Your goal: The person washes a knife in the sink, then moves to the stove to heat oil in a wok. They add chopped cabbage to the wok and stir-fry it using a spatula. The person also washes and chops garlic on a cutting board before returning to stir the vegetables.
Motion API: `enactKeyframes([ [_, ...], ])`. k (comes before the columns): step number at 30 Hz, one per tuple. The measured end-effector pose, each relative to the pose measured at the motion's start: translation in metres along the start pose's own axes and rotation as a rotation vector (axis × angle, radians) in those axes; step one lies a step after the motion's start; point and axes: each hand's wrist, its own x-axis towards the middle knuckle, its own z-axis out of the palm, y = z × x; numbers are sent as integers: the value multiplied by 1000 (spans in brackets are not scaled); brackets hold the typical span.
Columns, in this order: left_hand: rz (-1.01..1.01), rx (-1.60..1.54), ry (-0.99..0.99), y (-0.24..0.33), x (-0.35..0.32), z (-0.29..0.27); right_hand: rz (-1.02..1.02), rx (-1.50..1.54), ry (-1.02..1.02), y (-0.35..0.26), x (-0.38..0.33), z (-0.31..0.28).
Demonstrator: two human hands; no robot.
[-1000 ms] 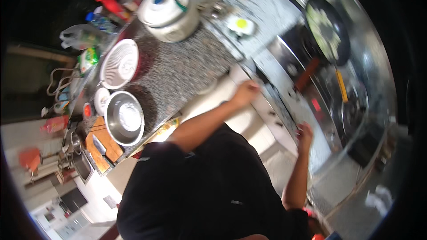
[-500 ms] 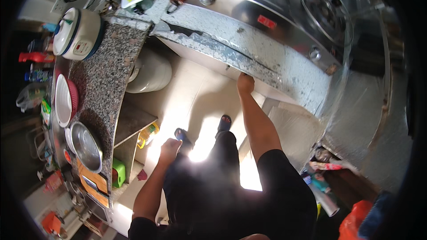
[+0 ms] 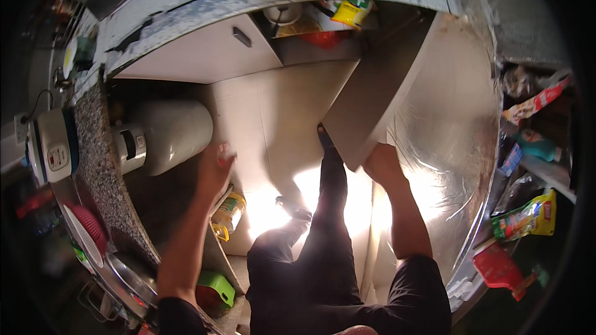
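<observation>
My right hand (image 3: 383, 164) grips the free edge of a cabinet door (image 3: 366, 96), which is swung open below the counter. Inside the cabinet, a yellow packet (image 3: 352, 13) lies on the shelf beside a round pale container (image 3: 282, 13); something red shows lower down. My left hand (image 3: 217, 160) is at the left, fingers curled, with a small reddish-white patch at them that I cannot make out. Close to that hand is a pale gas cylinder (image 3: 177, 136) under the counter. The neighbouring cabinet door (image 3: 205, 56), with a dark handle (image 3: 242, 36), is closed.
An oil bottle (image 3: 228, 214) and a green plastic stool (image 3: 215, 290) sit low at the left. Above them, a speckled counter (image 3: 102, 142) bears a rice cooker (image 3: 53, 149) and a pink basket (image 3: 85, 232). Packets and a red bottle (image 3: 496, 265) line the right side.
The right cabinet door has swung open toward me, with my right hand now at its edge. My view has turned right and come closer, and my left hand is nearer the gas cylinder.
</observation>
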Motion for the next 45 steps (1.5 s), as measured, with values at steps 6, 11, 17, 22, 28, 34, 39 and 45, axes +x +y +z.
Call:
enactKeyframes([
  [6,500,378,43,115,139,3,218,351,156,70,-60,27],
  [11,493,806,-6,148,221,21,536,1333,554,136,-94,103],
  [17,206,492,-222,118,239,79,714,1368,480,89,-89,155],
  [22,207,194,17,89,261,149,539,1259,137,-4,-62,122],
  [28,623,391,833,57,395,202,248,540,262,10,-37,152],
  [34,-198,-411,383,44,439,196,240,529,197,28,-21,163],
  [39,-330,-732,306,58,446,192,212,526,207,39,-11,174],
  [45,-412,-957,211,86,433,196,145,488,278,45,5,179],
])
